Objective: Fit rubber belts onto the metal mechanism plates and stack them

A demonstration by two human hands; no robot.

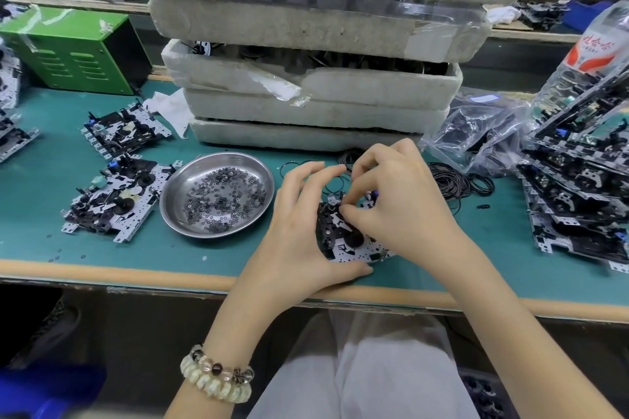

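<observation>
A metal mechanism plate (354, 250) with black parts lies at the table's front edge between my hands. My left hand (299, 224) holds its left side, thumb along the near edge, fingers curled over the top. My right hand (391, 201) rests on the plate and pinches a thin black rubber belt (335, 184) over its upper part. A pile of loose rubber belts (452, 182) lies just right of my right hand. Two stacks of mechanism plates (115, 201) stand at the left, and a tall leaning stack of plates (578, 187) rises at the right.
A steel dish (177, 190) holding several small black washers sits left of my hands. Stacked foam trays (320, 85) fill the back centre. A green metal box (71, 51) stands back left, plastic bags of belts (476, 133) and a bottle (592, 48) back right.
</observation>
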